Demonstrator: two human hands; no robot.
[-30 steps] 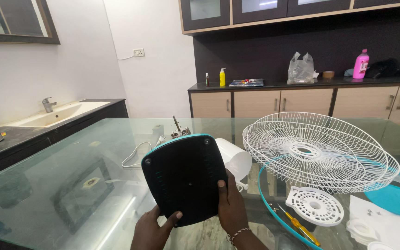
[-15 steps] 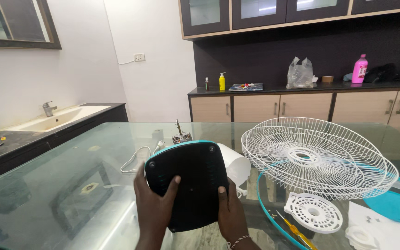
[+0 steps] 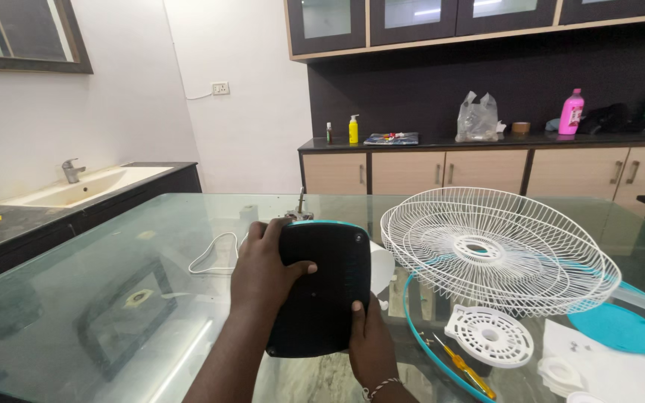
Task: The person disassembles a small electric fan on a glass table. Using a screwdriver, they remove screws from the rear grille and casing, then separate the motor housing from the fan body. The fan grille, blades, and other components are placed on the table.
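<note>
Right hand grips the near lower edge of the black fan base, thumb on its underside; left hand lies spread over the upper left corner, fingers curled round the rim. Base is held tilted, underside toward the camera, above the glass table. Fan is in parts: yellow screwdriver and round white plate near right, white wire guard beyond, white cord far left. Judged: nothing joined to the base yet.
</note>
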